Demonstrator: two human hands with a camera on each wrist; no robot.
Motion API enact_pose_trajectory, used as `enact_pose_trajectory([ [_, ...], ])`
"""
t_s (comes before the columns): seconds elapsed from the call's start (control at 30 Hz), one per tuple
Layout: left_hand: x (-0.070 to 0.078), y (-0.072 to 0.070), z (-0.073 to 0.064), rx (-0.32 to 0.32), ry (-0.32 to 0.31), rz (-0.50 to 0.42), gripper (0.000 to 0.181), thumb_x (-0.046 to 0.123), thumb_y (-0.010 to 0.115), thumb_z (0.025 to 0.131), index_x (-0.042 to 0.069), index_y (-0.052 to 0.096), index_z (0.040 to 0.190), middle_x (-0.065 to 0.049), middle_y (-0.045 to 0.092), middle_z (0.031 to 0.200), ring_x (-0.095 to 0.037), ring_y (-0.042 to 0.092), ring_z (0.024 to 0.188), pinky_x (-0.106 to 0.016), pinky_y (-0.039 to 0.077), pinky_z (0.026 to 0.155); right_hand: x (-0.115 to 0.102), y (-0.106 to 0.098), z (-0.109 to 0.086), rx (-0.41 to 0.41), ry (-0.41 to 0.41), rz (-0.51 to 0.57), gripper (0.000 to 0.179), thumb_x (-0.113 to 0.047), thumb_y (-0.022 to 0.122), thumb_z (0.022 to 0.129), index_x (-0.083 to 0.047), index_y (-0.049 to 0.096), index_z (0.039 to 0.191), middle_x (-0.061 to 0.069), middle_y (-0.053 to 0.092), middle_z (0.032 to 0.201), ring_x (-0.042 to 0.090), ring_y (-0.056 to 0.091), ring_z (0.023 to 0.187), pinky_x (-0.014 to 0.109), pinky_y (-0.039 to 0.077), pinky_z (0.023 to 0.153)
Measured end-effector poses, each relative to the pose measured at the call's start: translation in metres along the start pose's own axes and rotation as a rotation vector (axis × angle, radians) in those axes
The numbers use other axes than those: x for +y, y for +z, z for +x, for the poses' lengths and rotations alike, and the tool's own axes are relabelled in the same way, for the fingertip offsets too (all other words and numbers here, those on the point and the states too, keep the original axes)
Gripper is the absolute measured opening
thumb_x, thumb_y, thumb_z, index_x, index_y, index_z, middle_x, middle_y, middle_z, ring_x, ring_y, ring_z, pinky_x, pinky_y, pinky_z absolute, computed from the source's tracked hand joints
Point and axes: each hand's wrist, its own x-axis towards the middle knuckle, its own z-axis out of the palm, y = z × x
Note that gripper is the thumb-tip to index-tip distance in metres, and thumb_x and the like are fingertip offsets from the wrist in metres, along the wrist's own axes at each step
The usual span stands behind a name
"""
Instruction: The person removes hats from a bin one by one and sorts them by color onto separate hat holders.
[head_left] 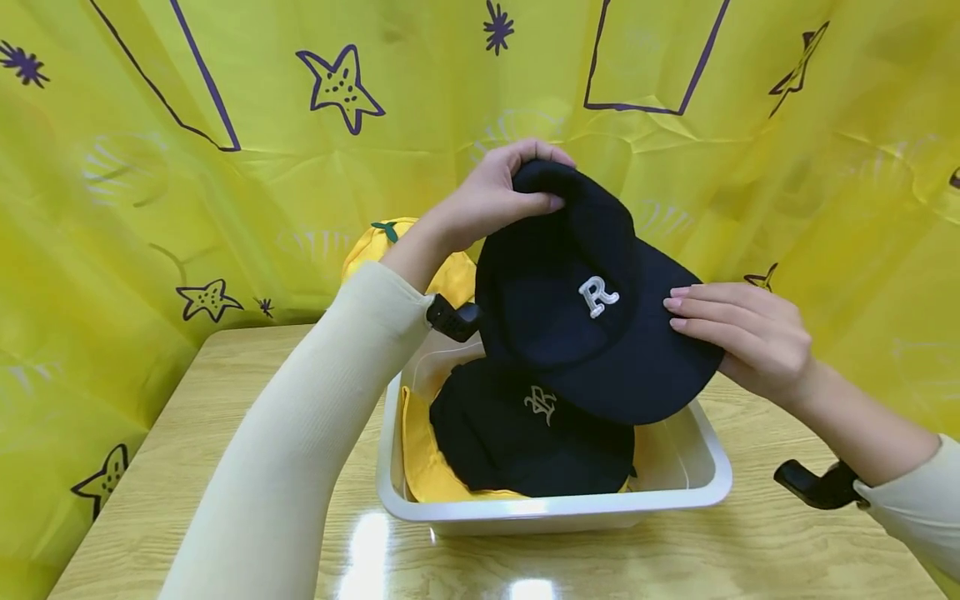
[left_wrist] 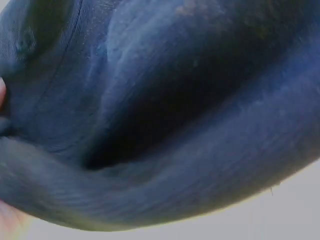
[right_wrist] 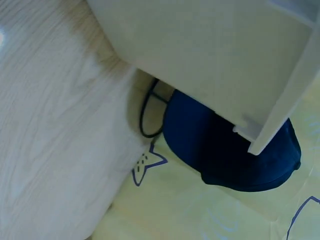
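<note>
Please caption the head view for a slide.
Left hand and right hand hold a dark R cap above a white bin.

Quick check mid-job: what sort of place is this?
Likely an indoor tabletop workspace, perhaps a makeshift booth: a patterned yellow curtain hangs behind a wood-grain table, which bears a bin with a black cap in it.

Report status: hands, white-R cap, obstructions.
Left hand grips white-R cap opposite the brim; right hand grips the brim. Cap held over white bin, second black cap inside. Nothing visibly blocking.
</note>
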Motion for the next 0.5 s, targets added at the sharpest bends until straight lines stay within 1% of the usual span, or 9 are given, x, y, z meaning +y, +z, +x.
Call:
enact_pose_trajectory([
  [0.07, -0.002, 0.000, 0.000, 0.023, -0.007, 0.049, 0.037, -0.002, 0.066, 0.083, -0.002, 0.057, 0.119, -0.010, 0.057, 0.120, -0.016, 0.054, 0.106, -0.021, 0.044, 0.090, 0.001, 0.002, 0.003, 0.035, -0.001, -0.019, 0.019, -0.012, 0.067, 0.087, 0.003, 0.072, 0.076, 0.018, 0.071, 0.080, 0.027, 0.070, 0.079, 0.027, 0.052, 0.085],
  [0.17, -0.006, 0.000, -0.002, 0.045, -0.043, 0.133, 0.041, -0.001, 0.067, 0.083, -0.001, 0.055, 0.123, -0.010, 0.057, 0.124, -0.016, 0.052, 0.113, -0.019, 0.043, 0.091, 0.000, 0.004, 0.007, 0.086, 0.010, -0.028, 0.022, -0.012, 0.068, 0.087, 0.003, 0.069, 0.070, 0.018, 0.071, 0.076, 0.028, 0.068, 0.071, 0.025, 0.053, 0.083],
  [0.23, -0.008, 0.000, -0.006, 0.047, -0.088, 0.177, 0.045, 0.002, 0.067, 0.083, 0.001, 0.053, 0.126, -0.010, 0.056, 0.127, -0.017, 0.051, 0.117, -0.021, 0.042, 0.093, -0.001, 0.003, 0.009, 0.095, 0.032, -0.024, 0.025, -0.013, 0.068, 0.087, 0.003, 0.067, 0.068, 0.018, 0.070, 0.074, 0.029, 0.065, 0.067, 0.024, 0.052, 0.084],
  [0.3, -0.010, -0.002, -0.011, 0.050, -0.127, 0.196, 0.049, 0.006, 0.068, 0.084, 0.004, 0.050, 0.130, -0.010, 0.054, 0.130, -0.020, 0.049, 0.121, -0.024, 0.042, 0.095, -0.003, 0.001, 0.010, 0.083, 0.063, -0.025, 0.029, -0.015, 0.067, 0.087, 0.004, 0.064, 0.066, 0.018, 0.068, 0.071, 0.029, 0.062, 0.064, 0.021, 0.052, 0.084],
  [0.4, -0.013, -0.003, -0.019, 0.074, -0.165, 0.211, 0.053, 0.013, 0.069, 0.086, 0.007, 0.047, 0.134, -0.008, 0.052, 0.133, -0.020, 0.048, 0.123, -0.027, 0.042, 0.098, -0.003, -0.003, 0.011, 0.068, 0.131, -0.037, 0.032, -0.019, 0.068, 0.087, 0.004, 0.064, 0.066, 0.017, 0.066, 0.067, 0.024, 0.063, 0.065, 0.017, 0.050, 0.082],
  [0.5, -0.016, -0.004, -0.031, 0.107, -0.173, 0.231, 0.054, 0.021, 0.068, 0.087, 0.009, 0.047, 0.135, -0.006, 0.052, 0.133, -0.019, 0.049, 0.122, -0.028, 0.041, 0.099, 0.000, -0.005, 0.012, 0.084, 0.197, -0.096, 0.036, -0.026, 0.071, 0.085, 0.004, 0.065, 0.065, 0.016, 0.065, 0.064, 0.012, 0.068, 0.071, 0.012, 0.049, 0.080],
])
